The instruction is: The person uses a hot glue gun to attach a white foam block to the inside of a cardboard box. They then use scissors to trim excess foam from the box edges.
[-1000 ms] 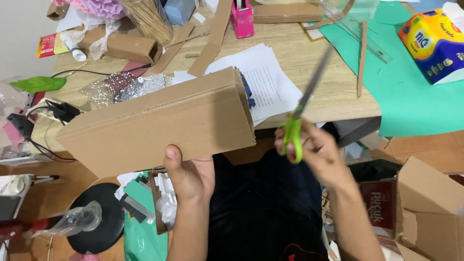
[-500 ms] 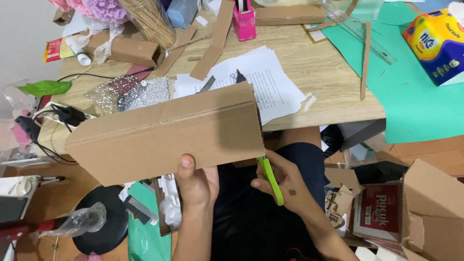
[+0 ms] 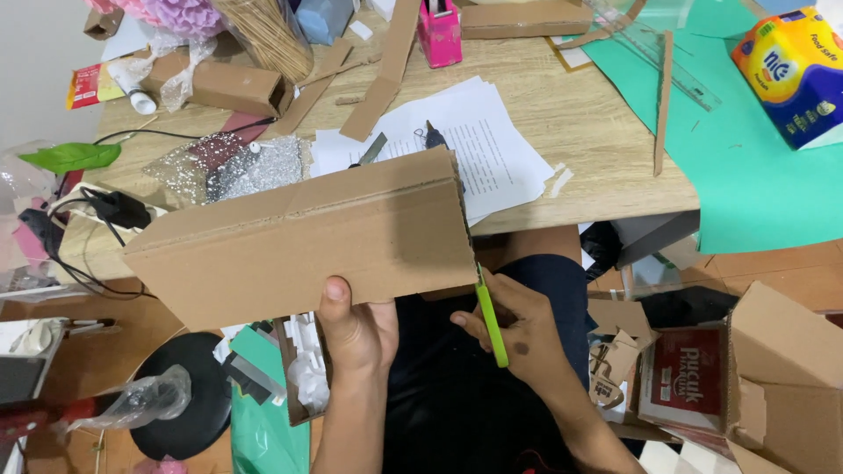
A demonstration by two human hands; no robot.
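Two bare hands work at the middle of the frame, just below the edge of a light wooden table (image 3: 571,132). The left hand (image 3: 356,329) pinches the lower edge of a long, flat brown corrugated cardboard panel (image 3: 299,237), thumb on the near face and fingers hidden behind it, holding the panel upright and slightly tilted so that it spans from the left of centre to the middle of the frame. The right hand (image 3: 518,338), at lower centre right, is closed around the bright green handle of a pair of scissors (image 3: 489,320); the blades run up along the panel's right-hand edge, and only a dark tip shows above its top corner, so I cannot tell how far apart the blades are. Behind the panel, white printed paper sheets (image 3: 492,149) lie on the table, touching a crumpled patch of silver glitter material (image 3: 237,167) to their left. A pink tape dispenser (image 3: 439,31) stands at the upper centre, and a sheet of teal green paper (image 3: 755,175) covers the upper right, with a yellow and blue tissue pack (image 3: 790,70) resting on it. An open brown cardboard box with a red panel (image 3: 702,377) sits on the floor at lower right, well apart from the hands.
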